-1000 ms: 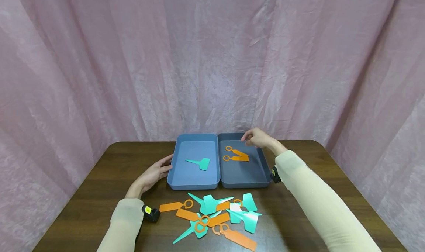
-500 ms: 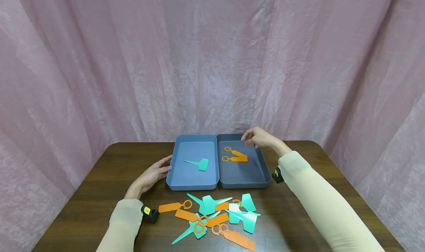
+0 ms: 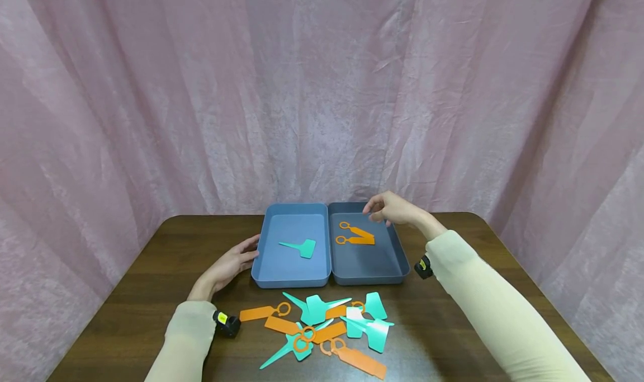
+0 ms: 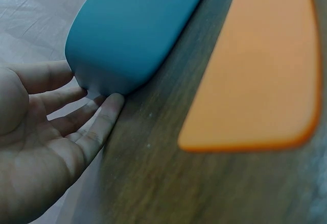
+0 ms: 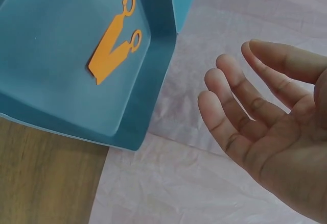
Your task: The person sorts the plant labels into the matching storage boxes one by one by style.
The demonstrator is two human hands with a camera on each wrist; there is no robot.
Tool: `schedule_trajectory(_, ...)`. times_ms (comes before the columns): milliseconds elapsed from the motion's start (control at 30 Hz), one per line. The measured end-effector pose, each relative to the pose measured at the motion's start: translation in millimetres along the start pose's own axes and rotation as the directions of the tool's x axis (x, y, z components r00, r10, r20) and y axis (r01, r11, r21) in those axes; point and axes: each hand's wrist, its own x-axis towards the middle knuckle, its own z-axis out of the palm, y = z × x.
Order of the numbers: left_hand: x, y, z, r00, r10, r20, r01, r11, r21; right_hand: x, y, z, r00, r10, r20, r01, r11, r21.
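Note:
Against the left side of the light blue tray [image 3: 292, 269] lies my left hand [image 3: 227, 265], its fingers extended and touching the wall; the left wrist view shows these fingers [image 4: 104, 117] on the tray corner [image 4: 127, 35]. Above the far right part of the dark grey-blue tray [image 3: 372, 267] hovers my right hand [image 3: 394, 208]. Its fingers are loosely bent with nothing between them, as the right wrist view confirms for the hand [image 5: 276, 127]. Two orange plant tags [image 3: 363, 240] with ring ends lie in the dark tray. One green T-shaped plant label [image 3: 307, 248] lies in the light blue tray.
In front of the trays, a loose pile of several green T-shaped labels [image 3: 314, 310] and several orange ring-ended tags [image 3: 359, 361] overlaps on the wooden table [image 3: 151, 292]. A pink curtain [image 3: 322, 91] hangs behind the table. The two trays stand side by side.
My right wrist and forearm have shifted slightly right, while the right hand stays over the dark tray. The left hand keeps its place at the light blue tray.

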Motion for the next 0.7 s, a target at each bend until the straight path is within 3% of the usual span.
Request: schedule_trajectory(700,1.3,-3.5,-0.1,1.0,-0.003,0.003,0.003,1.0,0.001,-27.7,-5.5,8.3,0.985,-0.097,0.143,0.103,0.994,-0.035)
